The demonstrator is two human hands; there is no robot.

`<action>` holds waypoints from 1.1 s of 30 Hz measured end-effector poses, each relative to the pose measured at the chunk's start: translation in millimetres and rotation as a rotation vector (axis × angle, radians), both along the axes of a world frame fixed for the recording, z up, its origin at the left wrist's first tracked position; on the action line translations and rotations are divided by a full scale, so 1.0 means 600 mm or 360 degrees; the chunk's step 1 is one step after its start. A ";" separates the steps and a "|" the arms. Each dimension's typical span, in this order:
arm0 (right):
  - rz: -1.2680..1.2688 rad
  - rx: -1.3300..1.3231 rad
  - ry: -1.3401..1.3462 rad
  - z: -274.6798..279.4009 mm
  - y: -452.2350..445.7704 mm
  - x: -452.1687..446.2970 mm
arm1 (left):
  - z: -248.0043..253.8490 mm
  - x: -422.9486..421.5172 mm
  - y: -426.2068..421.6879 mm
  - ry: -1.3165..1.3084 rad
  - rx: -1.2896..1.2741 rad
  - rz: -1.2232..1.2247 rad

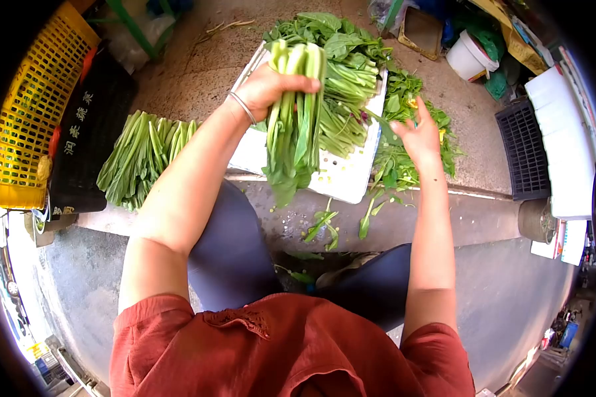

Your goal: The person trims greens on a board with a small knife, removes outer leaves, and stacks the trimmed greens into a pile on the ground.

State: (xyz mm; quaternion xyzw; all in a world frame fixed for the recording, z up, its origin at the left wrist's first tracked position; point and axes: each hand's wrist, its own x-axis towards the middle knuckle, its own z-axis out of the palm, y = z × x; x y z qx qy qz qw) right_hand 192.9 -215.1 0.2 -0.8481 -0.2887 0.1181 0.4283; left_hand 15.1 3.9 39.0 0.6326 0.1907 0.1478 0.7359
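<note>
My left hand (pixel 266 87) is closed around a bunch of leafy greens (pixel 297 119), their pale cut stems up and leaves hanging down. It holds them above a white plastic tray (pixel 347 178). More stalks of greens (pixel 347 83) lie on the tray, leaves toward its far end. My right hand (pixel 420 135) is over a heap of loose leaves (pixel 394 169) on the tray's right side, thumb and fingers apart. A leaf and a small yellow spot show close to its fingers, with no grip on them visible.
At left, bunched greens (pixel 146 155) lie on the ledge beside a black crate (pixel 89 132) and a yellow crate (pixel 36 92). A white bucket (pixel 470 56), a black basket (pixel 523 149) and a white foam box (pixel 563 142) stand at right. Loose leaves (pixel 324 225) lie in front.
</note>
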 end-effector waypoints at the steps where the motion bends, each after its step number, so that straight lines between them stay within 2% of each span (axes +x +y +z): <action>1: 0.0081 0.0459 0.0329 0.025 0.017 -0.023 | 0.001 0.005 -0.010 0.0029 0.0073 -0.0121; 3: 0.0382 0.0897 0.0704 0.054 0.037 -0.052 | -0.001 0.015 -0.031 0.0079 0.0133 -0.0366; 4: 0.0429 0.0962 0.0722 0.069 0.047 -0.073 | 0.003 0.019 -0.041 0.0083 0.0137 -0.0531; 5: 0.0489 0.1027 0.0740 0.079 0.053 -0.087 | 0.004 0.023 -0.063 -0.0143 0.0089 -0.0527; 7: 0.0595 0.1061 0.0702 0.065 0.060 -0.085 | -0.001 0.036 -0.076 -0.0256 0.0199 -0.0736; 9: 0.0658 0.1146 0.0715 0.059 0.072 -0.085 | -0.011 0.042 -0.086 -0.0252 0.0028 -0.0838; 10: 0.0669 0.1098 0.0804 0.065 0.073 -0.093 | -0.008 0.037 -0.084 -0.0003 -0.0115 -0.0898; 11: 0.0650 0.1016 0.0752 0.059 0.076 -0.087 | 0.006 0.029 -0.091 -0.0033 -0.0175 -0.0925; 13: 0.0778 0.0971 0.0855 0.059 0.075 -0.084 | -0.023 0.047 -0.105 -0.0002 -0.0377 -0.0871; 15: 0.0682 0.0845 0.0877 0.055 0.067 -0.075 | -0.009 0.047 -0.117 -0.0104 -0.0420 -0.0891; 18: 0.0564 0.0974 0.0905 0.045 0.045 -0.065 | -0.009 0.058 -0.133 -0.0177 -0.0426 -0.0972; 21: 0.0400 0.1022 0.0812 0.059 0.029 -0.056 | -0.015 0.082 -0.133 0.0156 0.0291 -0.0712; 22: 0.0326 0.1020 0.0735 0.065 0.027 -0.052 | -0.017 0.083 -0.134 0.0153 0.0288 -0.0712; 24: 0.0246 0.1065 0.0741 0.070 0.028 -0.036 | -0.010 0.082 -0.135 0.0122 0.0957 -0.0182; 25: 0.0169 0.1114 0.0746 0.074 0.030 -0.032 | -0.003 0.076 -0.140 0.0117 0.0959 -0.0180; 28: 0.0062 0.1235 0.0851 0.086 0.040 -0.035 | 0.004 0.060 -0.177 0.0127 0.1574 0.0024; 33: -0.0072 0.1327 0.0740 0.098 0.063 -0.054 | 0.003 0.068 -0.148 -0.0021 0.1215 -0.0109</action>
